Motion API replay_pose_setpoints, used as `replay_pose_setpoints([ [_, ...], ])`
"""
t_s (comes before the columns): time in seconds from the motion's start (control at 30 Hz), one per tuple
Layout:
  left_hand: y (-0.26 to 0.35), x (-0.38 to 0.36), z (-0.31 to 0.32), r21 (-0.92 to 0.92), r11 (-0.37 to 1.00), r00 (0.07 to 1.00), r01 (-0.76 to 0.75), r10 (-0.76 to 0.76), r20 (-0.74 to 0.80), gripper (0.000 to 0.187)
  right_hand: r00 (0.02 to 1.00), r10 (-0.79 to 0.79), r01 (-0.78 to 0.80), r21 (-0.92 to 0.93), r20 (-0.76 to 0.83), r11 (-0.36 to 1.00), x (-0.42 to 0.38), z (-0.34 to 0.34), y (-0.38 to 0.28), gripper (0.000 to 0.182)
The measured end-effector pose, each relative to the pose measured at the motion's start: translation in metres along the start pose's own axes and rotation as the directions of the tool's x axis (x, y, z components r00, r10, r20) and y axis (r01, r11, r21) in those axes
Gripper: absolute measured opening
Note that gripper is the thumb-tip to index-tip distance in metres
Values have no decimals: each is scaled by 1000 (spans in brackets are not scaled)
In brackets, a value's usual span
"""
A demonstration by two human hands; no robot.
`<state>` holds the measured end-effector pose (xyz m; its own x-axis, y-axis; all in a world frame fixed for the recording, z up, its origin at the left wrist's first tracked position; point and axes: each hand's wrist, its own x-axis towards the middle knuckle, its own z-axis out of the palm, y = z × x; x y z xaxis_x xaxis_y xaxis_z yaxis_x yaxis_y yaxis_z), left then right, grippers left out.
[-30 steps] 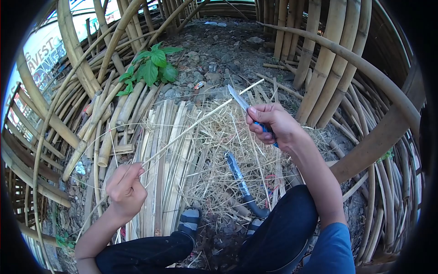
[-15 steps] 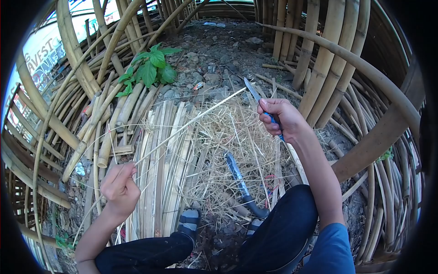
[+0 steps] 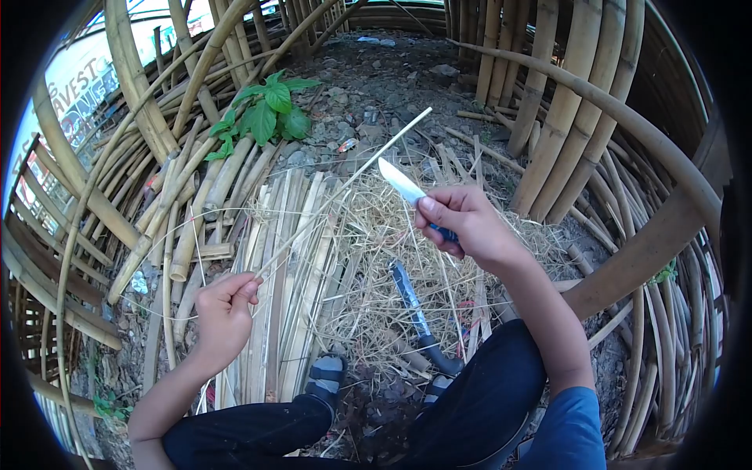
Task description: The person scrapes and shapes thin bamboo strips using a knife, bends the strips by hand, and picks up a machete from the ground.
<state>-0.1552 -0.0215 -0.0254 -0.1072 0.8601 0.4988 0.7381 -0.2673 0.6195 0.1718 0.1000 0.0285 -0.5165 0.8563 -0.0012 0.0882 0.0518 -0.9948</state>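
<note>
Bamboo poles [image 3: 576, 117] wall in a patch of stony ground [image 3: 376, 78], with a leafy green plant [image 3: 270, 110] at the left. Nearer, split bamboo slats [image 3: 278, 204] lie side by side next to a heap of pale shavings [image 3: 376, 227], on which a machete [image 3: 410, 298] rests. The left hand [image 3: 227, 313], fingers curled, pinches the lower end of a thin bamboo strip [image 3: 392, 145] slanting up and away over both. The right hand [image 3: 466, 227] is wrapped round a knife [image 3: 401, 180], its blade near the strip; whether they touch is unclear.

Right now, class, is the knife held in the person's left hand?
No, the right hand grips the knife, while the left hand holds a thin strip.
</note>
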Motion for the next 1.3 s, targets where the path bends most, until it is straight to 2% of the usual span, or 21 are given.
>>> replay_pose_setpoints([
  [0.07, 13, 0, 3, -202, 943, 951, 263, -218, 219, 14, 987, 87, -76, -87, 138, 993, 3, 24, 4, 30],
  [0.1, 18, 2, 3, -202, 944, 952, 261, -217, 218, 14, 987, 85, -74, -87, 137, 993, 4, 33, 7, 30],
  [0.17, 24, 5, 0, -346, 808, 826, 477, -276, 492, 16, 946, 106, -90, -63, 305, 994, 7, 43, 11, 31],
  [0.2, 26, 6, -2, -347, 810, 827, 473, -272, 491, 16, 947, 103, -87, -64, 303, 994, 6, 43, 8, 31],
  [0.27, 27, 7, -6, -391, 642, 698, 660, -331, 635, 16, 938, 145, -148, -13, 315, 989, 4, 42, 1, 31],
  [0.3, 24, 5, -7, -392, 643, 700, 658, -331, 633, 16, 949, 154, -166, 22, 274, 986, 4, 40, -2, 31],
  [0.37, 19, 2, -6, -400, 740, 785, 541, -273, 556, 15, 955, 148, -160, 24, 256, 987, 6, 30, 0, 30],
  [0.4, 18, 1, -6, -399, 740, 784, 542, -274, 558, 15, 961, 147, -157, 26, 235, 987, 7, 27, 2, 30],
  [0.47, 18, -1, -5, -320, 876, 871, 362, -195, 450, 15, 952, 184, -201, 48, 243, 978, 6, 27, 2, 29],
  [0.6, 20, -1, -4, -291, 916, 907, 277, -150, 393, 15, 951, 189, -214, 80, 243, 974, 4, 25, 1, 29],
  [0.67, 21, -1, -3, -289, 945, 948, 154, -58, 313, 14, 958, 173, -196, 78, 228, 978, 5, 20, 0, 29],
  [0.8, 20, 1, -6, -298, 942, 941, 156, -50, 335, 14, 969, 176, -181, 14, 175, 983, 4, 16, -4, 29],
  [0.97, 17, 0, -8, -340, 911, 919, 232, -91, 384, 16, 977, 157, -158, 1, 144, 987, 2, 13, -6, 29],
  [1.3, 17, 3, -12, -349, 912, 915, 217, -65, 399, 16, 981, 167, -165, -31, 99, 986, 0, 11, -10, 29],
])
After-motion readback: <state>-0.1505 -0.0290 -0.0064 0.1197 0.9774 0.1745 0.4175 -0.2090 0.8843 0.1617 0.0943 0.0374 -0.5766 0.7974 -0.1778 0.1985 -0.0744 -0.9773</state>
